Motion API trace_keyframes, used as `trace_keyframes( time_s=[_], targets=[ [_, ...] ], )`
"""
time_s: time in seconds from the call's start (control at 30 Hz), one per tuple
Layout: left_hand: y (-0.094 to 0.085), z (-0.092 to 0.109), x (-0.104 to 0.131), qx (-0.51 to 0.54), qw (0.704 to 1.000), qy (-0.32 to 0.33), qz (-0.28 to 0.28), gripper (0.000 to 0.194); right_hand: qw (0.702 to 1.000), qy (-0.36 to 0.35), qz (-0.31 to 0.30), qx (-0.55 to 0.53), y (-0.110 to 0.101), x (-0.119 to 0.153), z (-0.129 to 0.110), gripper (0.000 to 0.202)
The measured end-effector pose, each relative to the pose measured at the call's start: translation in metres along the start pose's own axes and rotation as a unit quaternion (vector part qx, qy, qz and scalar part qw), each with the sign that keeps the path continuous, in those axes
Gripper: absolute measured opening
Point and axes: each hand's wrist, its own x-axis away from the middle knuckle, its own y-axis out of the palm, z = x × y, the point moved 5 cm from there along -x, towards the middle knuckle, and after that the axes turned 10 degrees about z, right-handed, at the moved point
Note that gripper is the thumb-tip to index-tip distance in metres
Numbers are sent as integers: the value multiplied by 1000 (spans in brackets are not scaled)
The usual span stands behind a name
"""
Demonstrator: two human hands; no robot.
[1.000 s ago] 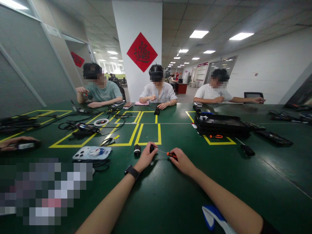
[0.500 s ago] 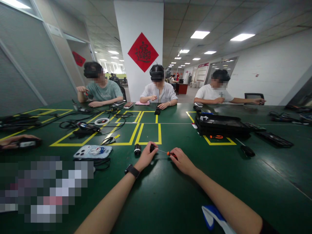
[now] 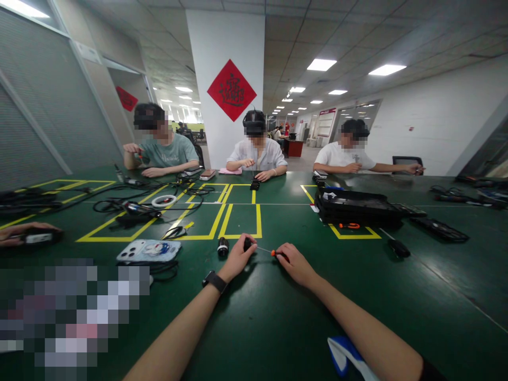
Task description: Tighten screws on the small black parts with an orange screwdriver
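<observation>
My right hand (image 3: pixel 294 263) is closed round the orange and black handle of a screwdriver (image 3: pixel 265 250), which lies almost level just above the table. Its thin metal shaft points left, to a small black part (image 3: pixel 248 244) pinched in my left hand (image 3: pixel 237 257). My fingers partly cover that part, so its kind is unclear, and I cannot tell whether the tip sits in it. Just left of my left hand a black cylinder with a pale band (image 3: pixel 223 247) stands on the green table (image 3: pixel 254 328).
Further left lie a phone in a patterned case (image 3: pixel 149 250) and tangled black cables (image 3: pixel 137 206). Black trays (image 3: pixel 357 206) are stacked at the right, near another screwdriver (image 3: pixel 397 247). Three people sit across the table; another person's hand (image 3: pixel 16 233) reaches in at the left edge.
The view has shifted slightly, so the room and table items sit a little lower and further left. Both my hands keep their hold on the screwdriver and the black part.
</observation>
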Motion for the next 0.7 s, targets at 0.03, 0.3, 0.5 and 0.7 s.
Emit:
trace_keyframes(
  time_s=[0.03, 0.3, 0.5, 0.7],
  targets=[
    [0, 0, 0, -1, 1000, 2, 0, 16, 1000, 0, 0, -2, 0, 0, 0, 19],
    [0, 0, 0, -8, 1000, 1, -4, 15, 1000, -7, 0, -14, 2, -2, 4, 14],
    [0, 1, 2, 9, 1000, -5, 6, 15, 1000, 4, 2, -28, 0, -2, 3, 12],
    [0, -3, 3, 29, 999, -26, -25, 19, 999, 13, 12, -43, -2, -1, 2, 13]
  ],
)
